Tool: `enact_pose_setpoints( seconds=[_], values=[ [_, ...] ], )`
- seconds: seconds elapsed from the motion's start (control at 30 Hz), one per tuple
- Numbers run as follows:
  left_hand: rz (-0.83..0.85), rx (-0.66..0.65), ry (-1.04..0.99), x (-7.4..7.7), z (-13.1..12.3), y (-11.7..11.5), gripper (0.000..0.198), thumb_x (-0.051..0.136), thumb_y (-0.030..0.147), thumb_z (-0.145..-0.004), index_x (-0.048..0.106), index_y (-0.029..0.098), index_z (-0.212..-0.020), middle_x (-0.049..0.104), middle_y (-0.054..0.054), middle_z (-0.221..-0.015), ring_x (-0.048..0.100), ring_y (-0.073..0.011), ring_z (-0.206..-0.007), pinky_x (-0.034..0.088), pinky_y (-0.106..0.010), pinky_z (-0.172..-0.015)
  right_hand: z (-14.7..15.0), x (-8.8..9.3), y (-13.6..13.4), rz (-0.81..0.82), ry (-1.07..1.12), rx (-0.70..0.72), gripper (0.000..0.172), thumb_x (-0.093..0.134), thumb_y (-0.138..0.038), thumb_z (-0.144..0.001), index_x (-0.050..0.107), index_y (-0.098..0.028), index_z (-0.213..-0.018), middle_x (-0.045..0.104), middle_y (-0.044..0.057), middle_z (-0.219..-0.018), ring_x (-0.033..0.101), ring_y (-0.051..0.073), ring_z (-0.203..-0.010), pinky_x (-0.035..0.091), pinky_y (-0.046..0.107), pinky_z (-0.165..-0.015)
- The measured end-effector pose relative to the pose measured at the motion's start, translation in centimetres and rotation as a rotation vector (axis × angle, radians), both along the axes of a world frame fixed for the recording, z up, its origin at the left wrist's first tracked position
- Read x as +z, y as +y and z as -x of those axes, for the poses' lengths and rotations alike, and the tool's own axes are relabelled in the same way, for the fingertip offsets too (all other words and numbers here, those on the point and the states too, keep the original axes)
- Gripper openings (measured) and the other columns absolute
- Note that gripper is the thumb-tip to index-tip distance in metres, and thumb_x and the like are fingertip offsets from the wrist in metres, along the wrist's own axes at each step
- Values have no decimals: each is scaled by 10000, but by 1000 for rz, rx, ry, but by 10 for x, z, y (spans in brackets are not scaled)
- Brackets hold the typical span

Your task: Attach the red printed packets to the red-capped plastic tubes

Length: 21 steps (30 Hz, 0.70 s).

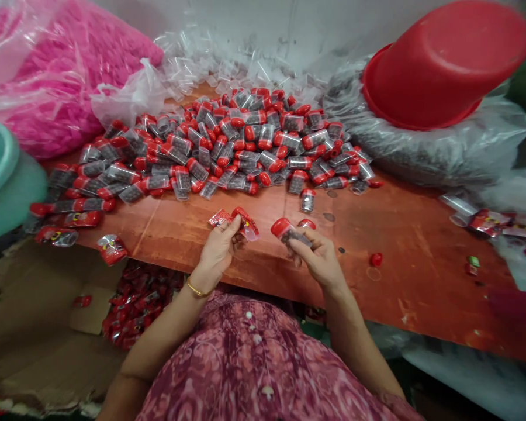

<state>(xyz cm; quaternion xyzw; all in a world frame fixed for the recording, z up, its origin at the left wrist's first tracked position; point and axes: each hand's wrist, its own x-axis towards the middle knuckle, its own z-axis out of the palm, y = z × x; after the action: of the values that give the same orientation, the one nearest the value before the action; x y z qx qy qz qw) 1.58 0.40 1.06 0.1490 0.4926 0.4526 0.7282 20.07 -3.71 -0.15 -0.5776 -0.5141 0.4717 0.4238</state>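
My left hand (218, 248) pinches a red printed plastic sleeve (249, 225) between thumb and fingers, just above the table's front edge. Another red printed piece (219, 218) shows behind that hand; whether it is held or lying there I cannot tell. Level with it, my right hand (322, 257) grips a small clear container (284, 229) with a red cap and dark contents, its cap pointing left toward the sleeve. A second red cap (307, 223) peeks out just behind the right fingers, its lower part hidden. One capped container (307, 200) stands apart from the heap beyond.
A heap of red-capped containers (245, 140) covers the table's back half. A red bucket (433, 64) sits upside down on a clear bag (403, 152). Left are a pink-filled bag (79, 76), a teal tub (13, 181) and, below the edge, a cardboard box (35, 316) holding red packs.
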Motion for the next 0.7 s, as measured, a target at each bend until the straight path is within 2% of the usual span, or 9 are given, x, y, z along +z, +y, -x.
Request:
enact_pose_setpoints(
  seconds=[0.13,0.37,0.47,0.57,0.7],
  values=[
    [-54,14,27,-2,-7,-3,412,808,455,-497,572,147,-638,590,53,-510,527,-58,-424,424,-162,-421,11,13,-23,160,319,95,299,625,-459,-691,598,-161,-681,481,-52,-434,350,59,-337,251,195,-350],
    [-54,1,86,2,-12,-9,500,818,520,-379,616,125,-611,637,9,-559,553,-82,-453,471,-205,-468,23,12,-24,225,381,53,274,656,-428,-655,639,-156,-689,495,-49,-423,356,50,-334,245,180,-341],
    [-108,2,140,-2,-11,-10,489,805,530,-409,650,122,-630,638,6,-564,543,-82,-459,470,-215,-490,21,11,-22,249,413,32,262,661,-411,-641,640,-150,-657,490,-48,-412,344,42,-322,235,173,-327],
    [-244,31,231,-9,-9,-11,422,784,507,-492,676,126,-636,628,16,-568,527,-72,-490,450,-201,-511,19,9,-21,293,459,31,265,664,-408,-623,641,-146,-659,481,-53,-400,314,32,-298,210,165,-302],
    [-374,45,324,-16,-7,-10,331,744,456,-599,677,132,-617,600,31,-554,495,-62,-511,418,-185,-522,22,6,-21,316,487,42,262,662,-404,-624,643,-148,-680,442,-72,-378,315,33,-293,266,162,-303]
  ],
)
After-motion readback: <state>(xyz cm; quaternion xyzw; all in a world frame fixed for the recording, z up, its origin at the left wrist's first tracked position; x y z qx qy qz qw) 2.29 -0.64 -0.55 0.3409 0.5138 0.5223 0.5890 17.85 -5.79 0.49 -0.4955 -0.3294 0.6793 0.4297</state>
